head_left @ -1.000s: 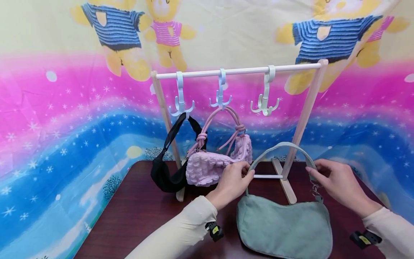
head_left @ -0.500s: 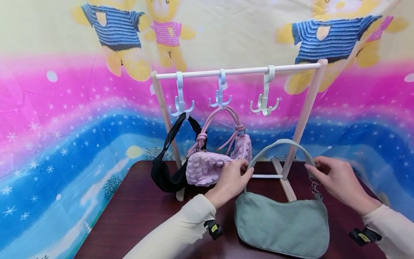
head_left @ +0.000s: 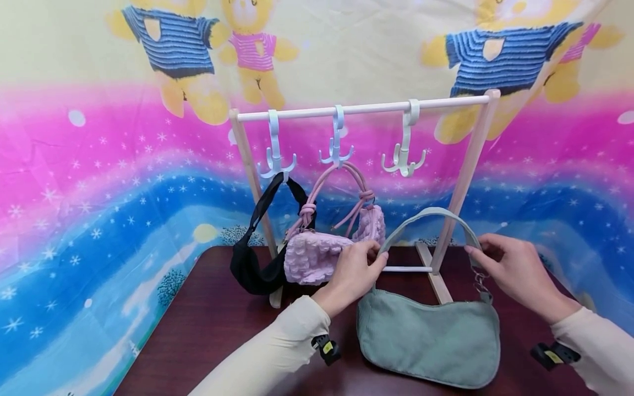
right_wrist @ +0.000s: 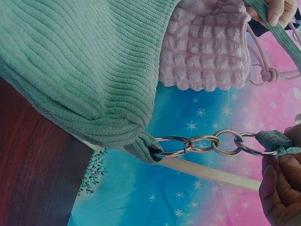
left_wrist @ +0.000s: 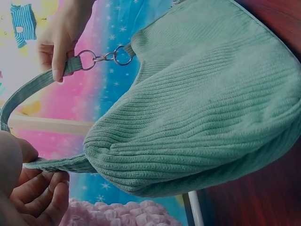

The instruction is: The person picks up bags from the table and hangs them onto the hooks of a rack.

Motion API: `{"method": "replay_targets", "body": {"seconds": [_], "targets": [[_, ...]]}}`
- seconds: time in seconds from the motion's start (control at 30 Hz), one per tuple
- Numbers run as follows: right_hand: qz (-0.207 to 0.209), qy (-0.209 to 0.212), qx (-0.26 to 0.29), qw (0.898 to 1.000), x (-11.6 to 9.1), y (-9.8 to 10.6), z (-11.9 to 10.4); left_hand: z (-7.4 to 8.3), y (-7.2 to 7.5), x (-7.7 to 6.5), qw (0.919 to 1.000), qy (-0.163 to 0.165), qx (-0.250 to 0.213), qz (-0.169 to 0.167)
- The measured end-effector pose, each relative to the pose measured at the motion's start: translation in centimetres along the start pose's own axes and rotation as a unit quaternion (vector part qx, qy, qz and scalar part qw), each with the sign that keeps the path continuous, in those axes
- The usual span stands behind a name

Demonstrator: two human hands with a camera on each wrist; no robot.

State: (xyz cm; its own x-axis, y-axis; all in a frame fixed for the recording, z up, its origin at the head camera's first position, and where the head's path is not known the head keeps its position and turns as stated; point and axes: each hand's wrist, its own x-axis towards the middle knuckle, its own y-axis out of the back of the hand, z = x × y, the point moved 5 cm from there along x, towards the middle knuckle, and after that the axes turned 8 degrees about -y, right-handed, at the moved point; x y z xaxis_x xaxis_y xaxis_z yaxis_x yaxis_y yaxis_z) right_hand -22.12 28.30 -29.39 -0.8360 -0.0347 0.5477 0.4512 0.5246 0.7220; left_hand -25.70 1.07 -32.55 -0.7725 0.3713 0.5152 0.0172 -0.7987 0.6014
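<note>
A sage-green corduroy handbag [head_left: 428,338] hangs by its strap between my two hands, close over the dark table. My left hand [head_left: 353,272] pinches the left side of the strap, with the thumb on it. On the other side, my right hand [head_left: 517,275] pinches the strap just above a chain of metal rings [right_wrist: 204,143]. Between the hands the strap [head_left: 431,212] arches upward. Behind my left hand, a pink puffy bag [head_left: 312,258] hangs from the middle hook [head_left: 337,137], and a black bag [head_left: 255,269] hangs from the left hook [head_left: 274,148].
A wooden rack [head_left: 361,109] stands on the dark red table [head_left: 198,330]. A pale green hook [head_left: 405,143] with several prongs hangs at the right of its bar, bearing no bag. A printed cloth [head_left: 99,181] with bears and snowflakes covers the wall behind.
The green handbag has risen slightly and shifted a little left, its strap arching higher. Both hands keep their hold on the strap. The hanging bags stay as they were.
</note>
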Motion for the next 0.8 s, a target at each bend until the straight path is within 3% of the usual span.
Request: {"method": "replay_targets", "body": {"seconds": [0.8], "targets": [[0.013, 0.023, 0.011, 1.000, 0.8, 0.6, -1.3, 0.6, 1.2, 0.4, 0.9994, -0.008, -0.031, 0.015]]}}
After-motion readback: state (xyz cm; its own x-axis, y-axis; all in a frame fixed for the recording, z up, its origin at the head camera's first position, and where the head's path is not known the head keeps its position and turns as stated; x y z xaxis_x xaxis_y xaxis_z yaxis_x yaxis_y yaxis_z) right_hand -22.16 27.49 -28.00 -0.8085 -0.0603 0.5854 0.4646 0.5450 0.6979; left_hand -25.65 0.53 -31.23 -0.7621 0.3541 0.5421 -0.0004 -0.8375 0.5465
